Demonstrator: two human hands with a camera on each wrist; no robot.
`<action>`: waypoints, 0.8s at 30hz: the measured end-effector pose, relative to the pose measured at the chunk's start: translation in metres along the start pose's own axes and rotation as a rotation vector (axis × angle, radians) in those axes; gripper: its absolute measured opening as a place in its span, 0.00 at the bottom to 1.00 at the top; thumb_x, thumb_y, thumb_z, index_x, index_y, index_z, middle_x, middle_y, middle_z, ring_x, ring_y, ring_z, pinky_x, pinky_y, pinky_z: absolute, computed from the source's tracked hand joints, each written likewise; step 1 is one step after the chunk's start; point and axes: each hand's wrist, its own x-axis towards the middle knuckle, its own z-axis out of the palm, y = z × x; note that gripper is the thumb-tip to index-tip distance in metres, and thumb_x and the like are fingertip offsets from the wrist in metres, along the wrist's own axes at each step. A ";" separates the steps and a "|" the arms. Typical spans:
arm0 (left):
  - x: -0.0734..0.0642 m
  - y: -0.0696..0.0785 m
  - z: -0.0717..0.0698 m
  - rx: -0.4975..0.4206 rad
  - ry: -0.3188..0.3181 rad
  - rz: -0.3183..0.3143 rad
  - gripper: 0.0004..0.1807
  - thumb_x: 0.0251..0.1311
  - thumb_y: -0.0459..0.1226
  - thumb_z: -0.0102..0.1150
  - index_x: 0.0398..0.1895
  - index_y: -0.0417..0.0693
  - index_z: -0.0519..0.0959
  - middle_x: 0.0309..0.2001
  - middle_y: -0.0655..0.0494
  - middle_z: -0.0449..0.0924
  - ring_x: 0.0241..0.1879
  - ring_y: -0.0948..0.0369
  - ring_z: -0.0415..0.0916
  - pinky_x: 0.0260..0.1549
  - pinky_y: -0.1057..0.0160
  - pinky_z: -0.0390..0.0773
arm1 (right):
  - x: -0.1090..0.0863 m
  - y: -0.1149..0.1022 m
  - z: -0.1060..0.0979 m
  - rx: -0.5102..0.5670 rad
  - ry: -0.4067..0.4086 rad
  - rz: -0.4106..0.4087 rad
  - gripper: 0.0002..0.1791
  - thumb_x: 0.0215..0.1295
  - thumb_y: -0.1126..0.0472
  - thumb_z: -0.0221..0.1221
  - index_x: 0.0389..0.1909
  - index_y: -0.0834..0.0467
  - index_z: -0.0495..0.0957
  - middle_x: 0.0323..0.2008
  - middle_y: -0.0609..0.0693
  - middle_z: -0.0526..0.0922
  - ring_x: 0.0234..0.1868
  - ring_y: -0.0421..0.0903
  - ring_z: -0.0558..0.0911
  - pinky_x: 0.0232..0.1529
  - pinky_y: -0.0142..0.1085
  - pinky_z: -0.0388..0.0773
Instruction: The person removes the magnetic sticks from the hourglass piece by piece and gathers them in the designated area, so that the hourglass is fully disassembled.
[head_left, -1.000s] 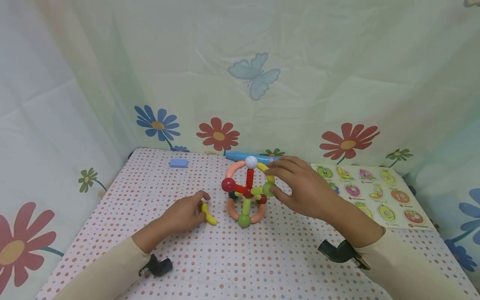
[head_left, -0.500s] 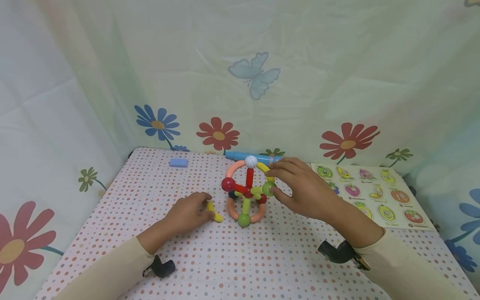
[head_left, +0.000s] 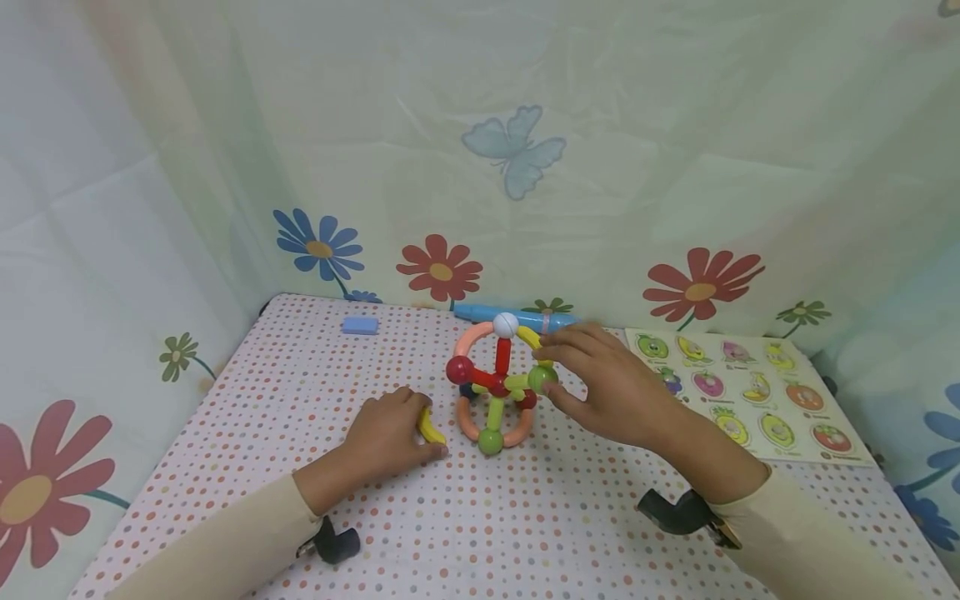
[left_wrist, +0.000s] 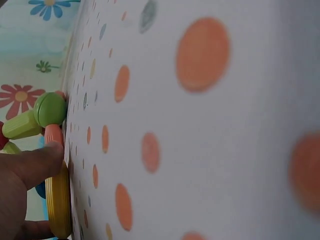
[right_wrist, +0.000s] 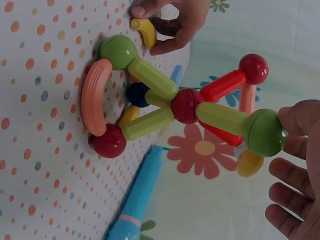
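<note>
My left hand (head_left: 386,437) is low at the table, left of a ball-and-stick toy structure. Its thumb and fingers hold a curved yellow stick (head_left: 430,427) by its ends; in the left wrist view the ribbed yellow stick (left_wrist: 58,200) lies along the tabletop. The structure has straight red and green sticks meeting at a red centre ball (right_wrist: 188,106), with curved salmon sticks (right_wrist: 95,97) joining outer balls. At its right, my right hand (head_left: 603,383) pinches a green ball (right_wrist: 265,133) with the thumb and index finger. The other fingers stay apart from that ball.
Behind the structure lies a long blue tube (head_left: 480,313). A small blue block (head_left: 360,326) sits at the back left. A fruit picture sheet (head_left: 738,392) covers the right side of the dotted table (head_left: 480,533). A flowered curtain (head_left: 360,125) hangs behind.
My left hand has moved right, toward the structure, and the yellow stick has shifted and turned with it. My right hand stays at the green ball with little movement.
</note>
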 end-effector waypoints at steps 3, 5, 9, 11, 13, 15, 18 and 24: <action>0.000 0.001 -0.002 -0.003 -0.010 0.000 0.40 0.49 0.60 0.75 0.61 0.47 0.79 0.47 0.56 0.79 0.45 0.58 0.76 0.46 0.51 0.75 | -0.001 0.000 0.002 0.006 0.001 -0.006 0.22 0.60 0.55 0.73 0.55 0.56 0.83 0.59 0.52 0.81 0.64 0.53 0.74 0.62 0.53 0.74; 0.000 0.001 -0.003 -0.009 -0.022 -0.006 0.40 0.50 0.58 0.76 0.62 0.47 0.79 0.49 0.55 0.79 0.47 0.57 0.76 0.48 0.51 0.75 | -0.001 0.001 0.003 0.010 -0.001 -0.009 0.22 0.61 0.55 0.73 0.55 0.56 0.83 0.60 0.52 0.80 0.64 0.54 0.74 0.62 0.53 0.74; 0.001 -0.003 -0.006 -0.050 -0.042 -0.018 0.41 0.49 0.54 0.77 0.66 0.48 0.76 0.52 0.57 0.79 0.50 0.57 0.75 0.52 0.50 0.75 | -0.002 0.001 0.005 0.017 -0.006 -0.005 0.22 0.61 0.55 0.72 0.55 0.56 0.83 0.59 0.52 0.80 0.64 0.53 0.74 0.62 0.53 0.74; 0.001 -0.007 -0.007 -0.074 -0.044 -0.021 0.42 0.48 0.53 0.78 0.66 0.48 0.75 0.51 0.58 0.79 0.51 0.57 0.75 0.53 0.51 0.75 | -0.003 0.001 0.006 0.019 -0.008 0.003 0.22 0.61 0.55 0.73 0.54 0.57 0.83 0.59 0.52 0.81 0.64 0.53 0.74 0.62 0.53 0.74; 0.002 -0.013 -0.008 -0.094 -0.042 -0.017 0.41 0.46 0.51 0.79 0.65 0.49 0.75 0.51 0.59 0.80 0.51 0.58 0.74 0.53 0.52 0.76 | -0.004 0.001 0.006 0.019 -0.010 0.012 0.22 0.60 0.56 0.73 0.54 0.56 0.83 0.58 0.52 0.81 0.63 0.53 0.74 0.62 0.53 0.74; 0.001 -0.021 -0.009 -0.103 -0.035 -0.012 0.41 0.45 0.50 0.80 0.65 0.49 0.76 0.52 0.59 0.80 0.52 0.59 0.74 0.53 0.53 0.76 | -0.005 0.001 0.006 0.018 -0.011 0.022 0.22 0.60 0.56 0.74 0.54 0.56 0.83 0.58 0.52 0.81 0.64 0.53 0.74 0.62 0.53 0.74; 0.000 -0.033 -0.012 -0.121 -0.035 0.008 0.40 0.45 0.48 0.81 0.64 0.51 0.77 0.55 0.59 0.80 0.57 0.57 0.73 0.56 0.52 0.75 | -0.006 0.000 0.008 0.020 -0.015 0.033 0.23 0.59 0.56 0.74 0.54 0.56 0.83 0.58 0.52 0.81 0.64 0.53 0.74 0.62 0.54 0.74; -0.007 -0.063 -0.018 -0.183 -0.069 0.040 0.40 0.48 0.46 0.80 0.67 0.52 0.76 0.63 0.58 0.76 0.68 0.53 0.67 0.66 0.47 0.67 | -0.008 0.000 0.009 0.027 -0.026 0.051 0.25 0.59 0.55 0.74 0.56 0.55 0.82 0.59 0.51 0.80 0.64 0.53 0.73 0.62 0.54 0.74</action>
